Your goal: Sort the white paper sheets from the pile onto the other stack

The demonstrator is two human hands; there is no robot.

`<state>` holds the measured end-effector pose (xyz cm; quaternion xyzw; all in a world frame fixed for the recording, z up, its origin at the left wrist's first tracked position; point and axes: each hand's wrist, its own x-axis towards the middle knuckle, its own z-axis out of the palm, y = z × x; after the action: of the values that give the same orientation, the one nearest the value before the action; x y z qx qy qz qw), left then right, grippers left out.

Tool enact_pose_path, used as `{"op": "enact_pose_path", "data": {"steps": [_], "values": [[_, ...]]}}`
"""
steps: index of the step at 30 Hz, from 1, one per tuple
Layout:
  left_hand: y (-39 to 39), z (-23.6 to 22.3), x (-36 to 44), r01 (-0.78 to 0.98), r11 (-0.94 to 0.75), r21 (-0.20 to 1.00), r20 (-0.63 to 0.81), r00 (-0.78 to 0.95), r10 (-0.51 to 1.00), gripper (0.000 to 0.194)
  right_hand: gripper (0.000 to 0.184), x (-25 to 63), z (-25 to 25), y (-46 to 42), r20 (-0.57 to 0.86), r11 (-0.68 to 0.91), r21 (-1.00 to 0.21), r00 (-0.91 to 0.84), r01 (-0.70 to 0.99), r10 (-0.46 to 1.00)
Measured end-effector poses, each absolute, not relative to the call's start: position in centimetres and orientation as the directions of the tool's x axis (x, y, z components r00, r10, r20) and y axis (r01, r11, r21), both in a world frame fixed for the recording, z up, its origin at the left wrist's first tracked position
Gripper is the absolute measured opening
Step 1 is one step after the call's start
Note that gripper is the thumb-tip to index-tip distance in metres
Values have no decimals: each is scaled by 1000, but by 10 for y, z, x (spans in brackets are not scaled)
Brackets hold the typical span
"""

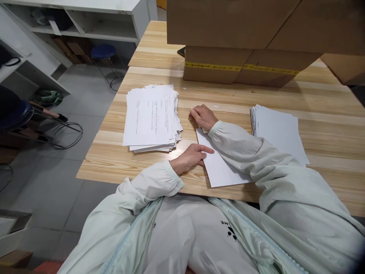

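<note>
A blank white sheet of paper (224, 167) lies at a slant near the table's front edge, partly hidden under my right forearm. My left hand (191, 156) is at its left edge, the index finger stretched over the top and the other fingers bent close to the edge. Just beyond the sheet's far corner, my right hand (203, 117) rests with its fingers curled in; whether anything is between them is hidden. To the left stands an uneven stack of printed sheets (149, 116). On the right, past my right arm, is a stack of blank-faced sheets (278, 131).
Large cardboard boxes (222, 23) are stacked at the back of the wooden table (114, 152), the lower ones bearing yellow tape. A dark flat object (181, 51) shows beside them. Blue stools (103, 51) and white shelving (114, 26) stand to the left.
</note>
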<state>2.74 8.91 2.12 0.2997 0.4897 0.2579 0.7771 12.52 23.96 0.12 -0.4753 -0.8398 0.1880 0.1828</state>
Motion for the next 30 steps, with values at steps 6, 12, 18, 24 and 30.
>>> {"op": "enact_pose_path", "data": {"steps": [6, 12, 18, 24, 30], "values": [[91, 21, 25, -93, 696, 712, -611, 406, 679, 29, 39, 125, 6, 240, 55, 380, -456, -401, 805, 915], [93, 20, 22, -82, 693, 716, -609, 412, 678, 30, 40, 123, -2, 230, 129, 396, -347, -375, 850, 918], [94, 21, 24, -92, 690, 718, -611, 390, 689, 30, 38, 119, -4, 226, 221, 417, -277, -365, 866, 904], [80, 27, 20, -93, 693, 715, -610, 401, 683, 29, 40, 158, 69, 195, 524, 582, -400, -344, 708, 779], [33, 35, -11, 11, 482, 876, -444, 409, 797, 30, 26, 245, 89, 87, 471, 308, -666, 63, 679, 880]]}}
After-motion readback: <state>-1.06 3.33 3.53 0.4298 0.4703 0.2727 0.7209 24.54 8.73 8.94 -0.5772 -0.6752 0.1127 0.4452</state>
